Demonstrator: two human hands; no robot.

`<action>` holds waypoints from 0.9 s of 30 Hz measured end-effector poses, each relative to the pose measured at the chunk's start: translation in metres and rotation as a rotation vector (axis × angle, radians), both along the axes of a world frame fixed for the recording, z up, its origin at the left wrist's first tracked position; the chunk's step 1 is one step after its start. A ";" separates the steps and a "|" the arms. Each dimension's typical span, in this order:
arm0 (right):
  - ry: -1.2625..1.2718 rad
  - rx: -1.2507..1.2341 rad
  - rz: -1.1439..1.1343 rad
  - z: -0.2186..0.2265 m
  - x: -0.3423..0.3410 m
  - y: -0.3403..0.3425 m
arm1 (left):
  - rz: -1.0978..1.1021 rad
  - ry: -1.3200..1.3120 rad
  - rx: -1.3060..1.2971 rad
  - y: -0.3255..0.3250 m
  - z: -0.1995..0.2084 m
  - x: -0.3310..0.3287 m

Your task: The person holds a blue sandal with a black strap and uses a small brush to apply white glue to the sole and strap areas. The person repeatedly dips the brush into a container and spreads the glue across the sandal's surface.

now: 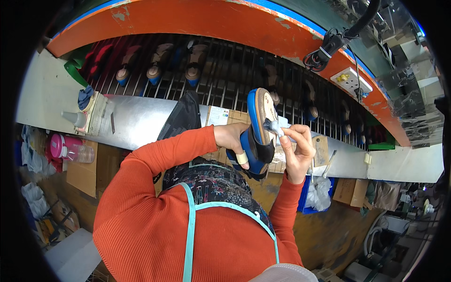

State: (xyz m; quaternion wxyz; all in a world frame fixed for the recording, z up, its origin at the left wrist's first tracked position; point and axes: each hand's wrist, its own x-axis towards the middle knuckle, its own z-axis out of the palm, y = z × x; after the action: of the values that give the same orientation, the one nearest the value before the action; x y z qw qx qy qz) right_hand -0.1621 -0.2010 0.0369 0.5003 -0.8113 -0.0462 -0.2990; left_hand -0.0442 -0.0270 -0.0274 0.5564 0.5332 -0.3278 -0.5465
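My left hand [233, 140] is closed around a blue shoe [255, 117] with black parts near its lower end. The shoe is tilted up, with its tan underside turned toward my right side. Between the pinched fingers of my right hand [299, 152] is a small pale tool [278, 128] with a dark tip. That tip touches the middle of the shoe's tan underside; its exact kind is too small to tell. A pale band wraps one finger of my left hand. The metal worktop lies beyond both hands, and a black mesh piece [183, 115] rests to their left.
Ahead, a rod conveyor [221, 80] carries several blue-tipped shoes under an orange hood [188, 21]. A brush [330, 164] lies at the worktop's right edge, above a blue bin [305, 199] with plastic bags. At left are a white nozzle bottle [75, 118] and a pink-lidded jar [58, 145].
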 end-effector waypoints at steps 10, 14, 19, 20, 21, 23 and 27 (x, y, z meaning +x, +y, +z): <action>0.006 -0.033 0.052 -0.006 -0.004 -0.016 | -0.092 0.191 0.076 -0.003 0.006 -0.002; 0.055 -0.110 0.112 0.002 -0.002 -0.029 | -0.171 0.308 0.100 -0.004 0.006 -0.003; 0.103 -0.093 0.287 0.012 0.021 -0.052 | -0.353 0.233 0.027 -0.013 0.002 -0.002; 0.107 -0.095 0.214 0.010 0.024 -0.050 | -0.393 0.206 0.013 -0.015 0.000 -0.001; 0.018 -0.116 0.114 0.005 0.029 -0.045 | -0.412 0.186 -0.015 -0.017 -0.002 -0.001; -0.029 -0.086 -0.086 -0.008 0.023 -0.032 | -0.378 0.203 -0.041 -0.016 -0.009 -0.001; 0.064 -0.032 -0.145 -0.041 -0.028 -0.019 | -0.254 0.018 -0.207 -0.007 -0.031 0.001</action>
State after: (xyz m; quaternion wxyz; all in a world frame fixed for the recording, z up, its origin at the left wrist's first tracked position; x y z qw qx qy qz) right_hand -0.1901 -0.2197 -0.0041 0.4654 -0.8295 0.0238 -0.3077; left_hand -0.0428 -0.0344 -0.0587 0.5375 0.4226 -0.4422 -0.5805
